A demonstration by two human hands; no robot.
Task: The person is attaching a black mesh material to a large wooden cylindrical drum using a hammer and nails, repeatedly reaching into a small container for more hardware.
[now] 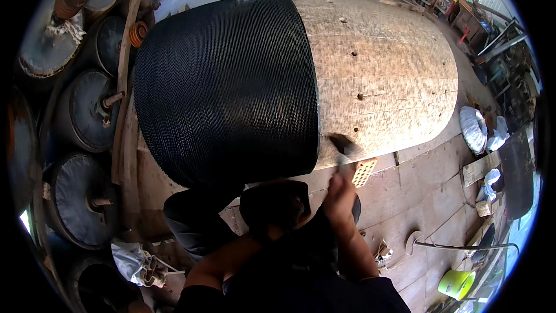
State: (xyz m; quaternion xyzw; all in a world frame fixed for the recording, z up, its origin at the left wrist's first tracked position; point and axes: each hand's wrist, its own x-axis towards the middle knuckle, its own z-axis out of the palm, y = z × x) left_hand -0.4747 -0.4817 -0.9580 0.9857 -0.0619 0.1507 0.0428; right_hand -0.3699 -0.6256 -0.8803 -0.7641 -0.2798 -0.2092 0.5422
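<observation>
A big drum lies on its side before me. Black ridged winding (226, 81) covers its left part, while the right part is bare pale wood (388, 75) with a chipped surface and several dark holes. My right hand (337, 197) is closed around the handle of a hammer-like tool (343, 145). Its dark, wedge-shaped head, smeared by motion, is at the lower side of the bare wood, just right of the winding's edge. My left hand (288, 219) is low between my knees by a dark rounded object (269, 196). Shadow hides its fingers and anything in them.
Dark rollers with protruding shafts (90, 200) line the left behind wooden planks (126, 64). An orange perforated brick (364, 171) sits beneath the drum's near edge. To the right are a white wrapped coil (473, 130), a metal rod (457, 247) and a yellow-green bucket (456, 284).
</observation>
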